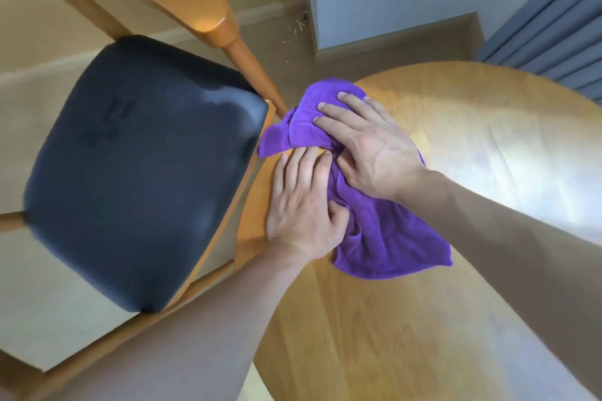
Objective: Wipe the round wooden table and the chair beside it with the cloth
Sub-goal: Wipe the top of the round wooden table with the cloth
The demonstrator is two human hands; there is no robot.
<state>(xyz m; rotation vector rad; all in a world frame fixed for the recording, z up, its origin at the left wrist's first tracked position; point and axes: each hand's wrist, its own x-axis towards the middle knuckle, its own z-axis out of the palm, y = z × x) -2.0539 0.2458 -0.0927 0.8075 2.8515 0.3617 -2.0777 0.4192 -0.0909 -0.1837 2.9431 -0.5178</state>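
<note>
We saw the purple cloth lying crumpled on the round wooden table at its left edge, its long axis running from about eleven o'clock to five o'clock — one rumpled end toward the chair, the broader end toward us. A corner flopped over the table's rim at nine o'clock.

The right hand lay flat on the upper part of the cloth, fingers straight and slightly spread, pointing toward ten o'clock and pressing the fabric down. The left hand rested just beside it at seven o'clock, fingers extended on the bare wood by the cloth's edge, while its thumb dug into a fold; we could not tell whether it pinched the fabric.

The middle of the cloth was hidden under both hands. The chair stood close against the table at nine o'clock — its dark padded seat blurred, its wooden backrest and frame cut off by the picture's top and left edges. The table's far right and lower parts also ran out of view.
</note>
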